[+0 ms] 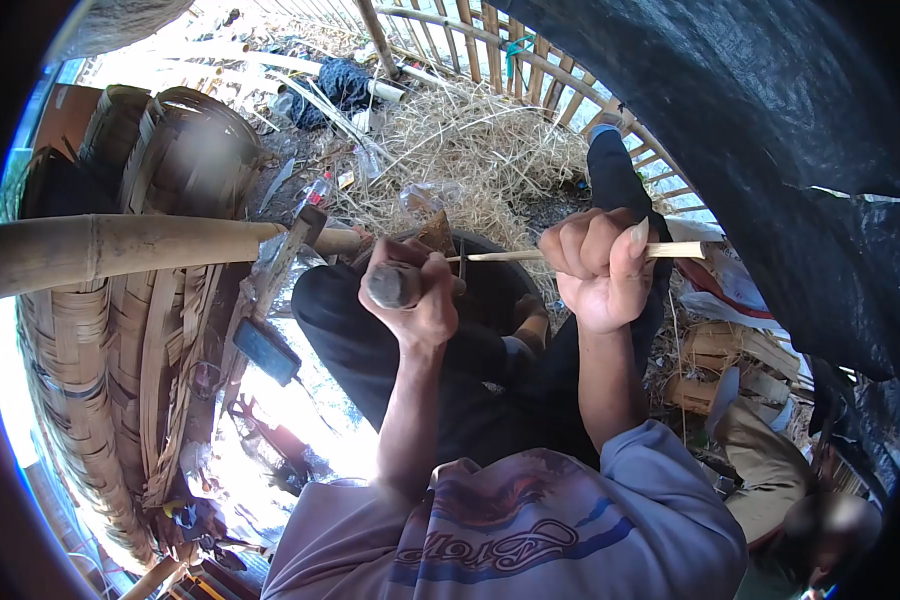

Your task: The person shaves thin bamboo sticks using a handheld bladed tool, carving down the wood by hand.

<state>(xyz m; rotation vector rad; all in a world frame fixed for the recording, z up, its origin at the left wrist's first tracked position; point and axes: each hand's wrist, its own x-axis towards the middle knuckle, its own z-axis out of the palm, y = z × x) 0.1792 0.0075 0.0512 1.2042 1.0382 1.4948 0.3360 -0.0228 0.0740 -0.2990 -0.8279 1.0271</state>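
My left hand is closed around the thick, rounded wooden handle of a knife, whose butt end faces me. Most of its blade is hidden behind the fist; a rusty brown piece shows just beyond. To the right, my right hand is wrapped around a pale bamboo strip. The strip lies roughly level across my lap, its thin end reaching left toward the knife and its thicker end sticking out right of my fist. Whether blade and strip touch, I cannot tell. Under the hands is a dark round tub.
A thick bamboo pole runs in from the left, before woven bamboo baskets. Dry straw covers the ground ahead, near a slatted bamboo fence. Black plastic sheeting hangs at right. A small dark rectangular object is at left.
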